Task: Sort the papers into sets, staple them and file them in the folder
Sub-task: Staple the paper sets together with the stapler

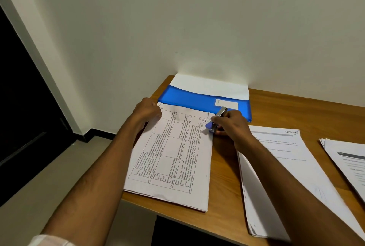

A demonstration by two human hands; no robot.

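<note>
A set of papers printed with a table [173,158] lies on the wooden table [223,178], its near edge hanging a little over the table's front. My left hand [147,110] grips the set's far left corner with curled fingers. My right hand [232,125] holds a small blue and silver stapler [216,121] at the set's far right corner. Behind them a blue folder [189,99] with white sheets sticking out lies flat against the wall.
Two more stacks of printed papers lie to the right: one [276,176] under my right forearm, another [347,162] at the right edge. The table's left edge drops to the floor beside a dark doorway [23,117].
</note>
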